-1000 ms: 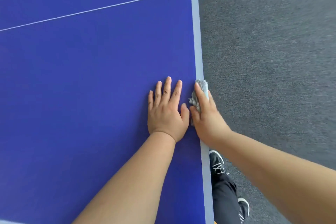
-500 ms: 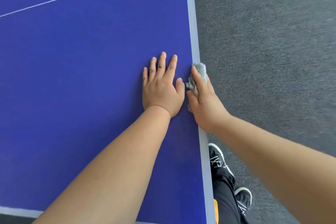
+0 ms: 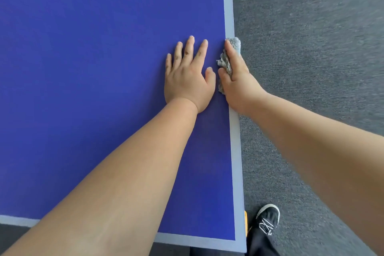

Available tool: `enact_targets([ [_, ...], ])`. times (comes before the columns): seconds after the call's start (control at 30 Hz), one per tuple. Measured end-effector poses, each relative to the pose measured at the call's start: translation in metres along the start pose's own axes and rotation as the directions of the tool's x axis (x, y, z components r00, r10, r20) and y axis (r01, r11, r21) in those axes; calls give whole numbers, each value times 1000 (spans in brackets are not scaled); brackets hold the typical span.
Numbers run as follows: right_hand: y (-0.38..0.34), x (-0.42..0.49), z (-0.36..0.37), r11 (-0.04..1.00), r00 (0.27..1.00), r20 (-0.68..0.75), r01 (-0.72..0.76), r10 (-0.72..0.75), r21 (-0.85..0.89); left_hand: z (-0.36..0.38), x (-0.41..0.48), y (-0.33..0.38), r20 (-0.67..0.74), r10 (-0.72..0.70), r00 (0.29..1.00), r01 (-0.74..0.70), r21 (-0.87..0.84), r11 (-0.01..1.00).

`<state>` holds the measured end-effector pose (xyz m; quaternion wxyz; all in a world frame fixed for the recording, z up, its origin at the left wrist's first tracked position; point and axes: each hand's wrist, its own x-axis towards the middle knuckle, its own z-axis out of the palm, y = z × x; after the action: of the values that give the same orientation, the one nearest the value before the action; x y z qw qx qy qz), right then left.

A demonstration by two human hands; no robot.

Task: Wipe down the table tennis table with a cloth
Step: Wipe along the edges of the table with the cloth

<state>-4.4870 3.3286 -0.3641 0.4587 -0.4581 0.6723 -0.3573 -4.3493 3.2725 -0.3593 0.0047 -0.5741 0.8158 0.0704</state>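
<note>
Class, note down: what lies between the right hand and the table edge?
The cloth: the right hand grips it against the pale table edge, as the head view shows.

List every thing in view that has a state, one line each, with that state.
left hand: flat on the blue top, fingers straight and spread, holding nothing.
right hand: at the side edge, pinching the cloth between thumb and fingers.
cloth: grey, bunched up, pressed against the pale border stripe.
table tennis table: bears both hands near its corner.
shoe: laced, planted on the carpet beside the corner.
</note>
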Motion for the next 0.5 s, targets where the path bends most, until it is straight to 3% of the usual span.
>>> enact_targets([
  [0.2, 27, -102, 29, 999, 1000, -4, 24, -23, 37, -1, 0, 0, -8, -1, 1000, 1, 6, 1000],
  [0.5, 16, -46, 17, 999, 999, -50, -10, 8, -46, 2, 1, -2, 21, 15, 1000, -16, 42, 999],
])
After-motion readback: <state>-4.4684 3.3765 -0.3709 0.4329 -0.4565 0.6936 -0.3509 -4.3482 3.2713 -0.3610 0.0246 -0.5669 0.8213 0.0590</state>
